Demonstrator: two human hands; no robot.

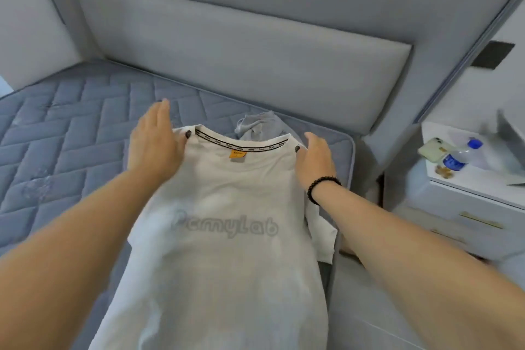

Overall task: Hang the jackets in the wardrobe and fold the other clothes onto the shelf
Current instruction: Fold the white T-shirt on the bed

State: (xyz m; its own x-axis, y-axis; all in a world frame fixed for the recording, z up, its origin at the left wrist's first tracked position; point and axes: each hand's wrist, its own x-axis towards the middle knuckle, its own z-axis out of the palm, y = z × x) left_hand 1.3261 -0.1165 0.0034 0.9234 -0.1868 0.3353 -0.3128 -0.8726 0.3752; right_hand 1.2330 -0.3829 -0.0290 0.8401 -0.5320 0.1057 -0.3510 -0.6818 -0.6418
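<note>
Both hands are on the garment here. The left hand [154,140] pinches the white cotton T-shirt [227,236] at its left shoulder, thumb on top by the collar and fingers stretched out beyond the edge, so that grip is grasping the fabric. The right hand [315,160] mirrors it at the other shoulder, thumb pressed on the cloth near the neckline, fingers curled round behind the seam (a black beaded bracelet [321,187] sits at that wrist). Between the two grips runs the black-trimmed collar with a small orange label under it, and below them the shirt spreads toward the viewer, grey lettering across the chest. One short sleeve hangs off below the right grip, over the bed's edge.

The shirt lies on a blue-grey quilted mattress [71,133]. Just beyond the right grip, a crumpled light grey garment [260,125] is bunched on the mattress, partly hidden by the shirt's collar. Further beyond both grips rises the pale grey padded headboard [241,45].

Well out to the right of the right grip stands a white bedside cabinet [468,193], carrying a pale green phone [433,148] and a clear plastic water bottle with a blue cap [461,155].
</note>
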